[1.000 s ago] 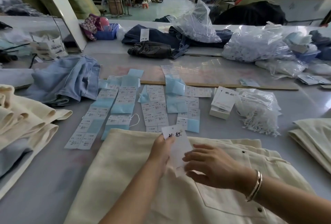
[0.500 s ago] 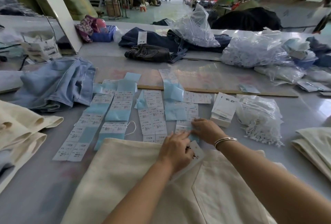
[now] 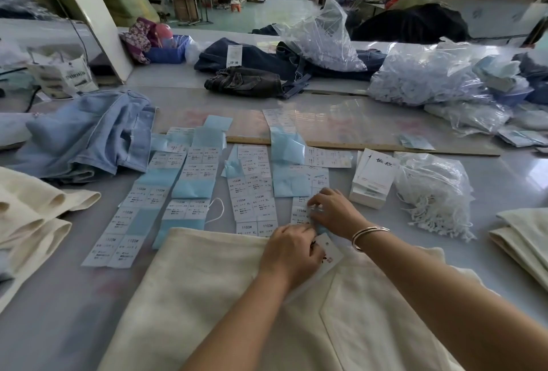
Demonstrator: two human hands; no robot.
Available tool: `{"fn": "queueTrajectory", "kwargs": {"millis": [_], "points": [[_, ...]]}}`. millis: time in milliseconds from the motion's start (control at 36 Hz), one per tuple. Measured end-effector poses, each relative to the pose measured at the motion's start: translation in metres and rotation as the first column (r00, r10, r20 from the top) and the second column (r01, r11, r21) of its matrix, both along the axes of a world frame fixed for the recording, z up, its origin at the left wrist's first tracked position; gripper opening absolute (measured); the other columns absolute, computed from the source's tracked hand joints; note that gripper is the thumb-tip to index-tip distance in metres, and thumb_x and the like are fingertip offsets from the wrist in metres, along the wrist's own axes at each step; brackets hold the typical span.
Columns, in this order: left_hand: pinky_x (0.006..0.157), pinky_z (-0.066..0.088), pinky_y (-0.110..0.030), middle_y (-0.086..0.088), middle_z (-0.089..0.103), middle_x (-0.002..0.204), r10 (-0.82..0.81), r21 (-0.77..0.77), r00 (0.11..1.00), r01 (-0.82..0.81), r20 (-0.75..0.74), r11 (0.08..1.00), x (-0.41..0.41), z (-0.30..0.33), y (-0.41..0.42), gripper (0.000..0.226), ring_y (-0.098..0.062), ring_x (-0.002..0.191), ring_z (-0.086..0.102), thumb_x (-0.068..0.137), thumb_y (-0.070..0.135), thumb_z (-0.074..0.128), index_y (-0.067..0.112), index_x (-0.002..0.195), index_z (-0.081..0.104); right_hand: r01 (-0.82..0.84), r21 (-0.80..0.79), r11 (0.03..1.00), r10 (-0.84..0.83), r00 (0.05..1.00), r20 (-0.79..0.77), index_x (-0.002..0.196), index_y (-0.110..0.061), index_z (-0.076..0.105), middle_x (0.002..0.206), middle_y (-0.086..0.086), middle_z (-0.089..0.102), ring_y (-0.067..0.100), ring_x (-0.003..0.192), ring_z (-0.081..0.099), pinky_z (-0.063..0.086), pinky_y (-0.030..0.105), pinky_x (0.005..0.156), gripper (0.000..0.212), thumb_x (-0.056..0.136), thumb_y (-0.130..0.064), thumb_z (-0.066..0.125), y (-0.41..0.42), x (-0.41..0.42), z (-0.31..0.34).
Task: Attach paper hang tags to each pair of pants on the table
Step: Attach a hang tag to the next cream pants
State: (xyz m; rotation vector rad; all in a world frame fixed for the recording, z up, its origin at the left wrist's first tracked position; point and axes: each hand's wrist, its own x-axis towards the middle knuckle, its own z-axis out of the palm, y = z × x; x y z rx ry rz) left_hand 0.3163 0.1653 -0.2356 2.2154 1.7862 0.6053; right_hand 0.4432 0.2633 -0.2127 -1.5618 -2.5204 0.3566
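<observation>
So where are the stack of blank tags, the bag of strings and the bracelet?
Tag stack point(image 3: 374, 178), head view: face of the top tag.
String bag point(image 3: 434, 189), head view: middle of the bag.
Bracelet point(image 3: 369, 233), head view: band on the wrist.

The person has two bare arms with no sleeves showing. The left hand point(image 3: 289, 255) has nothing on it, and no ring can be seen on it. The right hand point(image 3: 333, 210) has thin, shiny silver metal bangles point(image 3: 367, 234) round the wrist, just behind the hand. They look like two or three slim rings stacked close together.
</observation>
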Motion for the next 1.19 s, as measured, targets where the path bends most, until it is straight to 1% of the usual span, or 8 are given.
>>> {"fn": "queueTrajectory", "kwargs": {"millis": [250, 333, 556, 833, 972, 1028, 1111, 1194], "points": [[0.100, 0.034, -0.031, 0.001, 0.063, 0.126, -0.018, 0.011, 1.000, 0.018, -0.006, 1.000, -0.002, -0.002, -0.001, 0.039, -0.019, 0.115, 0.054, 0.091, 0.030, 0.042, 0.018, 0.124, 0.059, 0.101, -0.075, 0.992, -0.093, 0.991, 0.100, 0.102, -0.004, 0.068, 0.110, 0.014, 0.060, 0.028, 0.098, 0.056, 0.046, 0.034, 0.085, 0.025, 0.090, -0.025, 0.062, 0.008, -0.020, 0.006], [0.101, 0.032, -0.030, 0.002, 0.059, 0.132, -0.020, 0.011, 1.000, 0.020, -0.009, 1.000, -0.002, -0.001, -0.002, 0.043, -0.018, 0.119, 0.053, 0.091, 0.030, 0.042, 0.018, 0.131, 0.055, 0.161, -0.048, 0.986, -0.157, 0.984, 0.081, 0.101, 0.000, 0.063, 0.108, 0.016, 0.059, 0.028, 0.095, 0.057, 0.045, 0.031, 0.078, 0.025, 0.090, -0.023, 0.061, 0.006, -0.022, 0.004], [0.098, 0.033, -0.029, 0.004, 0.061, 0.128, -0.018, 0.033, 1.000, 0.018, -0.006, 0.999, -0.001, 0.000, -0.001, 0.040, -0.017, 0.116, 0.053, 0.091, 0.028, 0.043, 0.023, 0.127, 0.057, 0.223, -0.018, 0.975, -0.222, 0.974, 0.050, 0.096, 0.001, 0.067, 0.105, 0.018, 0.060, 0.031, 0.094, 0.059, 0.045, 0.031, 0.078, 0.016, 0.086, -0.007, 0.057, -0.001, -0.029, 0.001], [0.097, 0.036, -0.030, 0.003, 0.063, 0.124, -0.022, 0.037, 1.000, 0.023, -0.016, 0.999, -0.003, 0.000, -0.001, 0.035, -0.019, 0.112, 0.056, 0.091, 0.029, 0.042, 0.019, 0.119, 0.062, 0.252, -0.108, 0.962, -0.247, 0.968, 0.053, 0.103, -0.001, 0.067, 0.109, 0.017, 0.063, 0.030, 0.097, 0.060, 0.051, 0.036, 0.086, 0.023, 0.090, -0.016, 0.056, 0.000, -0.029, 0.006], [0.096, 0.035, -0.030, 0.003, 0.064, 0.122, -0.025, 0.041, 1.000, 0.025, -0.016, 0.999, -0.003, 0.000, -0.002, 0.037, -0.018, 0.110, 0.056, 0.090, 0.028, 0.042, 0.020, 0.121, 0.061, 0.256, -0.167, 0.952, -0.256, 0.966, 0.019, 0.096, -0.001, 0.071, 0.102, 0.015, 0.068, 0.030, 0.094, 0.063, 0.051, 0.038, 0.087, 0.022, 0.089, -0.015, 0.055, 0.000, -0.029, 0.006], [0.095, 0.032, -0.030, 0.002, 0.064, 0.121, -0.029, 0.042, 1.000, 0.029, -0.004, 0.999, -0.002, 0.000, -0.001, 0.035, -0.019, 0.110, 0.056, 0.090, 0.028, 0.042, 0.020, 0.118, 0.062, 0.264, -0.159, 0.951, -0.269, 0.963, -0.005, 0.092, -0.002, 0.071, 0.098, 0.014, 0.069, 0.029, 0.090, 0.063, 0.052, 0.036, 0.081, 0.022, 0.088, -0.016, 0.055, -0.002, -0.030, 0.004], [0.097, 0.028, -0.029, 0.003, 0.061, 0.124, -0.064, 0.046, 0.993, 0.060, 0.096, 0.997, -0.004, 0.003, -0.001, 0.046, -0.017, 0.114, 0.052, 0.083, 0.032, 0.038, 0.019, 0.119, 0.064, 0.295, -0.103, 0.950, -0.304, 0.949, -0.083, 0.091, -0.004, 0.069, 0.098, 0.012, 0.069, 0.027, 0.088, 0.063, 0.043, 0.027, 0.069, 0.019, 0.088, -0.015, 0.055, -0.006, -0.030, 0.001], [0.099, 0.036, -0.031, -0.005, 0.062, 0.118, -0.011, 0.018, 0.912, 0.004, 0.410, 1.000, -0.011, 0.008, 0.002, 0.048, -0.020, 0.110, 0.051, 0.073, 0.026, 0.043, 0.007, 0.109, 0.068, 0.304, -0.023, 0.953, -0.303, 0.937, -0.172, 0.105, -0.006, 0.068, 0.106, 0.012, 0.067, 0.027, 0.097, 0.060, 0.041, 0.028, 0.078, 0.023, 0.089, -0.018, 0.056, -0.010, -0.021, -0.002]]}}
